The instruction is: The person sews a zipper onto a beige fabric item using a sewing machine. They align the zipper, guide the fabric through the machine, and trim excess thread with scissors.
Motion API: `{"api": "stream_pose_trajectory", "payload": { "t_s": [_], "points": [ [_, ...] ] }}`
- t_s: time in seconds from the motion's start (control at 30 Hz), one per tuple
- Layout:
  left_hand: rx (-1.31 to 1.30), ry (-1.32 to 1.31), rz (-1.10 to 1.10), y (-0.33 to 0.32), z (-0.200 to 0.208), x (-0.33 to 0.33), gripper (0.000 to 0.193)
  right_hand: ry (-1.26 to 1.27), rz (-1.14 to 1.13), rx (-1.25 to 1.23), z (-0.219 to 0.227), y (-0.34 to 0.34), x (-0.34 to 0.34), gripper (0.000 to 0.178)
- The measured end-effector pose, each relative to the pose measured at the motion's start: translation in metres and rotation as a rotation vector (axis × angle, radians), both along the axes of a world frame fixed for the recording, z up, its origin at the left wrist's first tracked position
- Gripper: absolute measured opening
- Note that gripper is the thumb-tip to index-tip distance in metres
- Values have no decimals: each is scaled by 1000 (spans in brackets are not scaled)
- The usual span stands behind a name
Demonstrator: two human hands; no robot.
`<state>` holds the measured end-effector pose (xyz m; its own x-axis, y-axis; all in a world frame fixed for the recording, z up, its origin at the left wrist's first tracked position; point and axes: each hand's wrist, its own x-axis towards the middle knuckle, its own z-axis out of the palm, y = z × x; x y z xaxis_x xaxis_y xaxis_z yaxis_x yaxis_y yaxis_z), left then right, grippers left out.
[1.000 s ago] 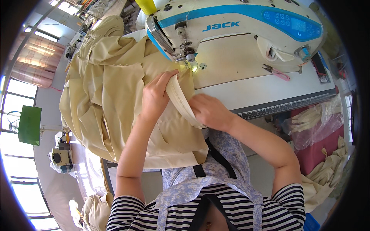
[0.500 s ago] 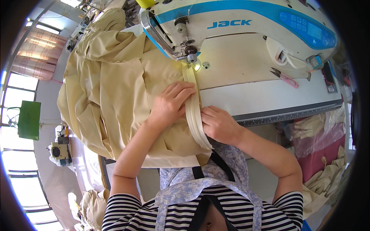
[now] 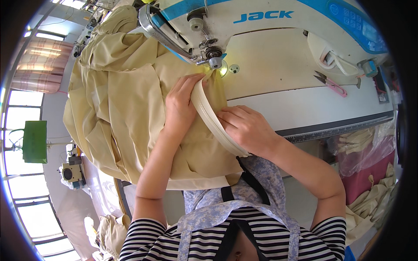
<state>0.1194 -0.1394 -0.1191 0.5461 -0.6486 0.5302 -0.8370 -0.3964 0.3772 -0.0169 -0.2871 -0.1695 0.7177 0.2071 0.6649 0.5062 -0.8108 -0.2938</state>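
Observation:
A cream zipper (image 3: pixel 214 122) curves from near the sewing machine's needle area toward my lap. It lies over a large piece of beige fabric (image 3: pixel 130 93) bunched to the left. My left hand (image 3: pixel 182 101) has its fingers closed on the zipper's upper part, lifting its edge just in front of the machine head (image 3: pixel 214 61). Bent fingers of my right hand (image 3: pixel 248 128) are closed at the fabric edge, right beside the zipper; exactly what they pinch is partly hidden. The needle itself is hard to make out.
The white and blue sewing machine (image 3: pixel 296 19) spans the top. Pink-handled thread snips (image 3: pixel 333 85) lie on the table at right. A ruler strip (image 3: pixel 339 127) runs along the table's front edge. Beige cloth (image 3: pixel 374 198) and a plastic bag sit at the lower right.
My left hand has moved up and left toward the machine head, and the zipper's upper part has been swung left and lifted off the fabric. My right hand has shifted slightly up.

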Motion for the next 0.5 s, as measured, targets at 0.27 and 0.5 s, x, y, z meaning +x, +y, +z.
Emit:
{"api": "stream_pose_trajectory", "payload": {
  "t_s": [0.27,0.5],
  "points": [
    [83,-75,-198,-5,-1,9,21,-53,34,-6,2,-4,1,17],
    [227,-241,-286,5,-10,13,27,6,89,-56,4,-6,-5,12]
  ]
}}
